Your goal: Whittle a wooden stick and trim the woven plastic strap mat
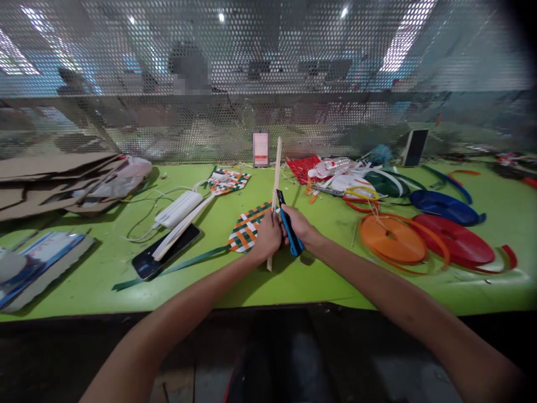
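My left hand (268,235) is closed around a pale wooden stick (277,168), which stands nearly upright above the table. In my closed right hand (298,225) is a blue and black utility knife (292,232). Its front end meets the stick just above my left hand; the blade itself is too small to make out. Behind my left hand lies a woven piece (246,226) of orange, green and white strips, partly hidden by the hand. A dark green strip (184,262) trails from it to the left.
To the right lie rolls of orange (392,239), red (455,239) and blue strip (444,207). On the left are a phone (146,260), a white power bank (178,209), another woven piece (237,180) and stacked cardboard (50,173). A perforated metal screen (235,117) borders the back.
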A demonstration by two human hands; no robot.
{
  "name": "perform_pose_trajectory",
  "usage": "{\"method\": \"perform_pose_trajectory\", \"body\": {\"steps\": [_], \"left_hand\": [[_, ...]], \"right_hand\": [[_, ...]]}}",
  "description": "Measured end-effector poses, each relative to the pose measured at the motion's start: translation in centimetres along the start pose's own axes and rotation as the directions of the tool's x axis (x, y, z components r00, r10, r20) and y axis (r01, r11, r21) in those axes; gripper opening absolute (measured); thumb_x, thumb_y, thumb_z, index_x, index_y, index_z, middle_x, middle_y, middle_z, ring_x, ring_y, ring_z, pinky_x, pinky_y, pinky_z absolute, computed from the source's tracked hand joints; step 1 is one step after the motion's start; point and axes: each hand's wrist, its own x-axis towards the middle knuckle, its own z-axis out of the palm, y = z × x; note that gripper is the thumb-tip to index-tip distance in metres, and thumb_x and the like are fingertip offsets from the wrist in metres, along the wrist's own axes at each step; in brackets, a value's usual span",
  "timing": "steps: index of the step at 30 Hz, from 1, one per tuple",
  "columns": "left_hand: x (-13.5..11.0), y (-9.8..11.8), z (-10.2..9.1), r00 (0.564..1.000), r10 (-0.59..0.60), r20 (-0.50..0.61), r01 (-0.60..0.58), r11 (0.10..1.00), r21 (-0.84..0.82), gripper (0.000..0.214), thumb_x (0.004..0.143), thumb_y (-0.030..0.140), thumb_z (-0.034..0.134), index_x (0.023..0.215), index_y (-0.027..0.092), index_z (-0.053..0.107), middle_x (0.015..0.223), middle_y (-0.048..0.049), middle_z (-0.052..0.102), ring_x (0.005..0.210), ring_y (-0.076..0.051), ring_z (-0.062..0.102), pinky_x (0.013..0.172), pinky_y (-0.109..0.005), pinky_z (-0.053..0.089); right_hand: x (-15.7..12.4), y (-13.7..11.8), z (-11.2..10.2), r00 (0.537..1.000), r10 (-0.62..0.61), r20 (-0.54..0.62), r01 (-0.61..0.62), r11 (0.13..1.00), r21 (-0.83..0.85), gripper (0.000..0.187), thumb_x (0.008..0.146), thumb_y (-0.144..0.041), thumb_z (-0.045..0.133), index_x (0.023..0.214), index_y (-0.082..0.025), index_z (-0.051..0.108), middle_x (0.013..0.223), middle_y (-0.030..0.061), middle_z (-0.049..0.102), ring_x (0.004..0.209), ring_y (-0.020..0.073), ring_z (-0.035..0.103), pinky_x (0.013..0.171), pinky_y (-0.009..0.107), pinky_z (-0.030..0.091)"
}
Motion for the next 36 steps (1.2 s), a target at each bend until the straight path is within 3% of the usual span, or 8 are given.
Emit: {"method": "perform_pose_trajectory", "body": {"steps": [7, 11, 18, 24, 32, 36], "left_hand": [[0.52, -0.44, 0.05, 0.999, -0.044, -0.007, 0.044, 0.998, -0.042, 0.029, 0.110, 0.031, 0.034, 0.084, 0.023, 0.043, 0.069, 0.0005, 0.056, 0.062, -0.016, 0.056, 0.063, -0.029, 0.043], [0.75, -0.51, -0.02, 0.998, -0.043, -0.038, 0.042, 0.999, -0.025, 0.030, 0.110, 0.030, 0.036, 0.083, 0.022, 0.044, 0.070, 0.0008, 0.054, 0.063, -0.015, 0.055, 0.064, -0.028, 0.043], [0.86, -0.90, 0.11, 0.998, -0.052, -0.022, 0.050, 0.994, -0.093, 0.032, 0.109, 0.043, 0.041, 0.085, 0.023, 0.046, 0.067, 0.0020, 0.053, 0.059, -0.015, 0.054, 0.062, -0.029, 0.047], [0.74, -0.92, 0.32, 0.999, -0.035, -0.003, 0.035, 0.998, -0.061, 0.029, 0.109, 0.041, 0.040, 0.087, 0.023, 0.048, 0.067, 0.0008, 0.055, 0.062, -0.017, 0.056, 0.065, -0.030, 0.048], [0.14, -0.22, 0.17, 0.998, -0.048, 0.039, 0.051, 0.994, -0.099, 0.027, 0.110, 0.035, 0.035, 0.085, 0.024, 0.040, 0.058, 0.0048, 0.051, 0.047, -0.014, 0.050, 0.052, -0.027, 0.039], [0.24, -0.39, 0.18, 0.998, -0.052, 0.036, 0.056, 0.993, -0.107, 0.028, 0.110, 0.038, 0.036, 0.086, 0.024, 0.041, 0.060, 0.0044, 0.053, 0.048, -0.014, 0.051, 0.054, -0.027, 0.041]], "right_hand": [[-0.12, -0.26, 0.11, 0.999, 0.036, 0.032, -0.036, 0.999, -0.011, 0.044, 0.107, -0.052, 0.038, 0.079, -0.022, 0.053, 0.045, -0.0024, 0.053, 0.030, 0.0154, 0.048, 0.031, 0.026, 0.044], [-0.27, 0.06, 0.21, 0.999, 0.012, 0.035, -0.010, 0.998, -0.063, 0.047, 0.106, -0.055, 0.041, 0.075, -0.022, 0.053, 0.044, 0.0002, 0.054, 0.031, 0.0173, 0.051, 0.030, 0.026, 0.043], [-0.46, 0.38, 0.51, 0.996, -0.081, -0.025, 0.080, 0.997, -0.021, 0.048, 0.105, -0.056, 0.042, 0.076, -0.022, 0.057, 0.045, 0.0002, 0.055, 0.032, 0.0174, 0.053, 0.031, 0.026, 0.044], [-0.15, 0.22, 0.33, 0.998, -0.049, -0.044, 0.051, 0.997, 0.061, 0.046, 0.105, -0.056, 0.041, 0.078, -0.023, 0.058, 0.046, -0.0015, 0.054, 0.033, 0.0177, 0.052, 0.032, 0.028, 0.045], [0.08, 0.28, 0.04, 1.000, -0.031, -0.001, 0.031, 0.999, 0.009, 0.047, 0.106, -0.054, 0.039, 0.076, -0.022, 0.056, 0.045, -0.0001, 0.055, 0.032, 0.0179, 0.053, 0.030, 0.026, 0.044], [0.19, 0.34, -0.20, 1.000, -0.005, 0.026, 0.004, 1.000, 0.024, 0.047, 0.106, -0.054, 0.039, 0.077, -0.021, 0.056, 0.045, -0.0011, 0.054, 0.031, 0.0158, 0.051, 0.031, 0.025, 0.043]]}}
